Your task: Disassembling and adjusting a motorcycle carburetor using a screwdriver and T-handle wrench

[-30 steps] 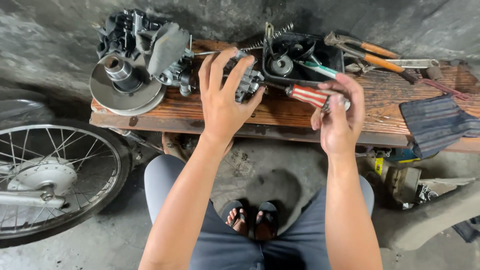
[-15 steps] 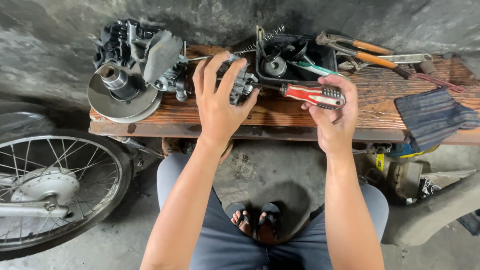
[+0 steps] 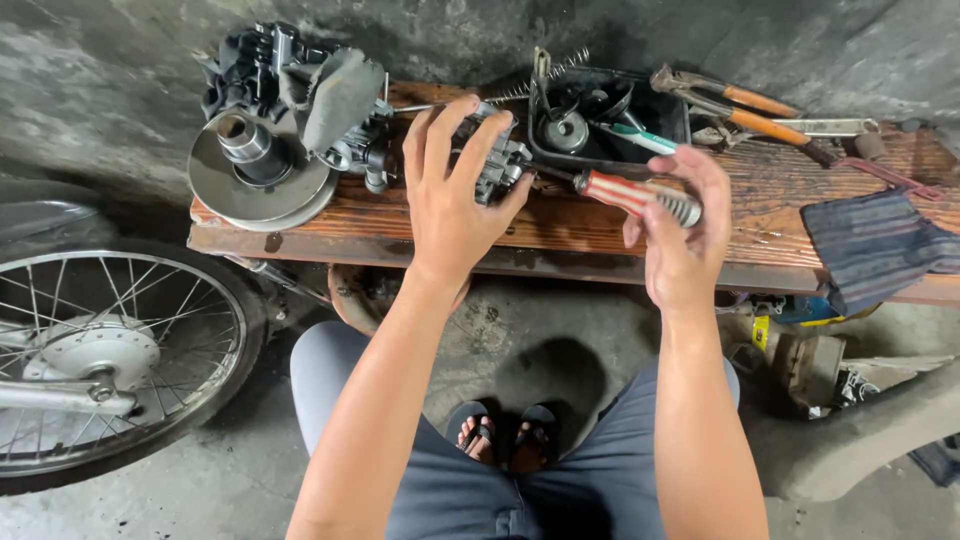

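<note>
My left hand (image 3: 452, 195) grips a small grey metal engine part (image 3: 497, 160) resting on the wooden bench (image 3: 780, 200), fingers spread over its top. My right hand (image 3: 685, 235) holds a screwdriver with a red and white striped handle (image 3: 637, 195); its shaft points left toward the metal part and meets it near my left thumb. Both forearms reach up from my lap.
A larger engine assembly with a round pulley disc (image 3: 262, 175) sits at the bench's left end. A black tray of parts (image 3: 600, 125), orange-handled pliers (image 3: 745, 110) and a folded dark cloth (image 3: 870, 245) lie to the right. A spoked wheel (image 3: 100, 360) stands at lower left.
My right hand has shifted its grip along the screwdriver handle, fingers now curled over its end. The left hand stays on the metal part. The view has moved slightly.
</note>
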